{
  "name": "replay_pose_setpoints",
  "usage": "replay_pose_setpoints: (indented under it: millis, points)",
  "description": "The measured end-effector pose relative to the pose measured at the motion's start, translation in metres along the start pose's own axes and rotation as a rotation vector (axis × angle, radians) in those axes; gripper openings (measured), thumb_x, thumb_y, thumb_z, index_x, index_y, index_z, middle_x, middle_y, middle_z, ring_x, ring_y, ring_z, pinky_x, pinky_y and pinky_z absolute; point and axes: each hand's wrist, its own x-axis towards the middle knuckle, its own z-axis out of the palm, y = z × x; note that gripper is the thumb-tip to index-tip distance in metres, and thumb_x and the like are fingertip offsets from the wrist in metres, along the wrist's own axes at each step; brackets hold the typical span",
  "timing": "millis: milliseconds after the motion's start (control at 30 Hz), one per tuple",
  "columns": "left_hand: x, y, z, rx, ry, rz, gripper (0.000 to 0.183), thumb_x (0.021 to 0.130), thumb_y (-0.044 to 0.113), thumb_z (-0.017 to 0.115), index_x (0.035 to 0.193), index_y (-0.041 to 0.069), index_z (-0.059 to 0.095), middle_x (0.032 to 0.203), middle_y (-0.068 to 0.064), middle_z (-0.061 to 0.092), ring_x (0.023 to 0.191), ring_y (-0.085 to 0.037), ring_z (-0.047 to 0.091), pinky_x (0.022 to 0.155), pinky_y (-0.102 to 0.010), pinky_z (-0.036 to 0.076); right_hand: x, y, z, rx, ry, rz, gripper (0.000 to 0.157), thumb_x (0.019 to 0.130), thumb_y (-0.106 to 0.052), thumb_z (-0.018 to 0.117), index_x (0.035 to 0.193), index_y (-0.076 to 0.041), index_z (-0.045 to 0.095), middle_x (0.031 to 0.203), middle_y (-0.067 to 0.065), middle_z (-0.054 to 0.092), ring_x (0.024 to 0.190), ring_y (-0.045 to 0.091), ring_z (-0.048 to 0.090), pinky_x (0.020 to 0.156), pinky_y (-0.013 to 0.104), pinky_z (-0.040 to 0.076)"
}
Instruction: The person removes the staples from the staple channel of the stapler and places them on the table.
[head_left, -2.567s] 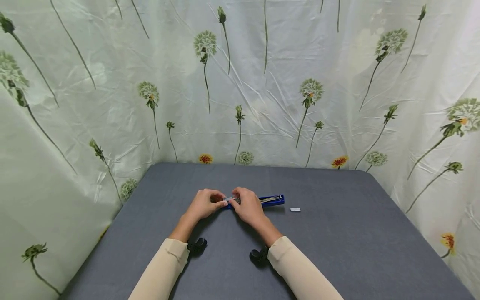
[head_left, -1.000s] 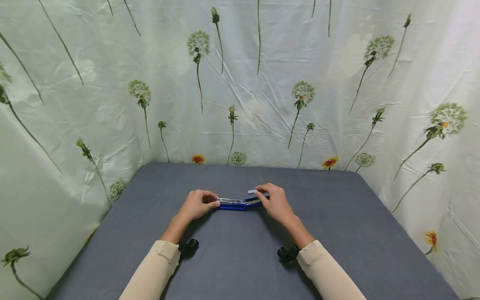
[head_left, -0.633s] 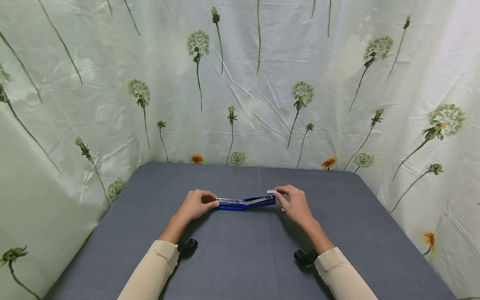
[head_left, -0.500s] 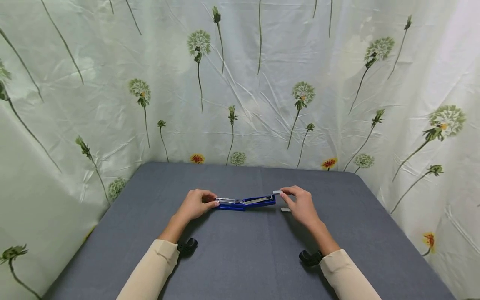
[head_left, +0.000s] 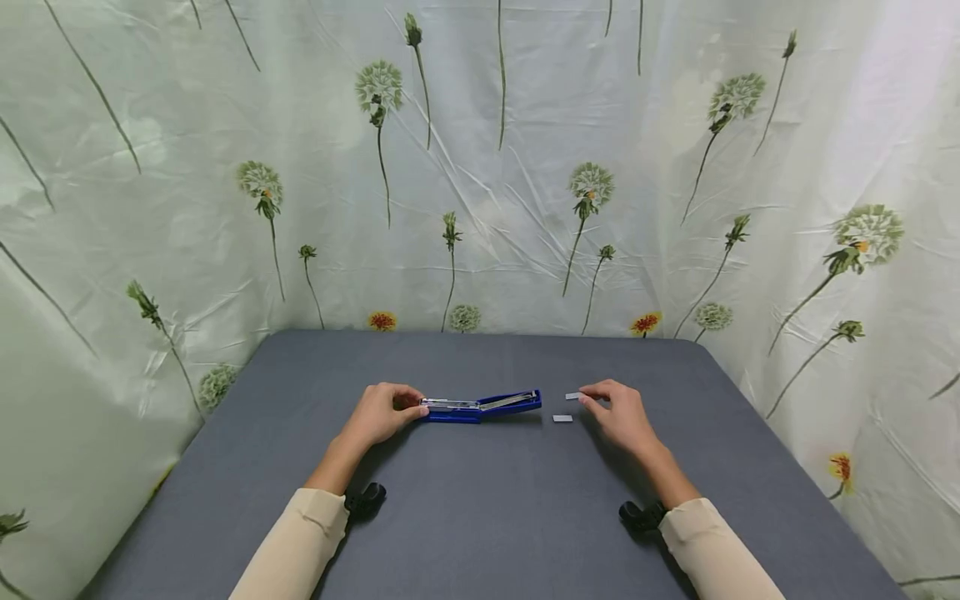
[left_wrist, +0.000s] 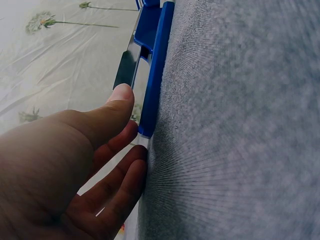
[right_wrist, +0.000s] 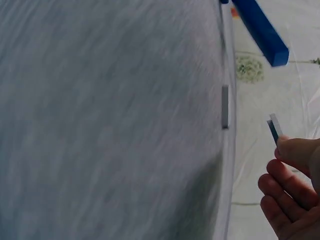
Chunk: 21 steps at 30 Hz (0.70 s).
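Observation:
A blue stapler (head_left: 480, 410) lies spread open on the table, its metal staple channel exposed on the left and its blue cover tilted up to the right. My left hand (head_left: 378, 414) pinches the left end of the channel; in the left wrist view the thumb (left_wrist: 121, 95) presses on its metal tip. Off the stapler's right end, my right hand (head_left: 624, 419) pinches a short strip of staples (right_wrist: 273, 130) between thumb and fingertip, raised above the table. A second staple strip (head_left: 562, 419) lies flat on the table, left of the right hand.
The grey cloth-covered table (head_left: 480, 517) extends around the hands. Behind and at the sides hangs a pale curtain (head_left: 480, 167) printed with dandelions. A black wrist mount (head_left: 641, 518) sits below each sleeve cuff.
My right hand has moved from the stapler's channel rightward with a staple strip, lowering slightly of late. It passed over the strip on the table, which shows fully again. The left hand stays at the channel's end.

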Motion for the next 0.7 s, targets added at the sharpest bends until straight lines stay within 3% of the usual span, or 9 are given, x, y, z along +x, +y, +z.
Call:
replay_pose_setpoints:
  millis: [333,700]
  points:
    - [-0.001,-0.002,0.0,-0.002,-0.008,-0.002,0.023,0.084,0.039,0.075,0.102,0.025,0.075,0.092,0.009,0.073,0.083,-0.008,0.065,0.08,-0.039,0.053,-0.005,0.019,-0.005,-0.022,-0.105,0.045,0.019,0.091,-0.018,0.069,0.106,-0.008,0.075,0.106,0.011,0.072,0.098,0.03,0.067,0.082,0.046,0.054]
    - [-0.003,-0.003,-0.003,-0.019,0.003,0.033,0.023,0.082,0.04,0.077,0.1,0.025,0.076,0.089,0.01,0.072,0.081,-0.006,0.065,0.08,-0.038,0.052,-0.006,0.023,-0.001,-0.071,-0.132,-0.003,0.017,0.09,-0.017,0.07,0.103,-0.009,0.077,0.103,0.009,0.074,0.096,0.028,0.068,0.081,0.046,0.053]
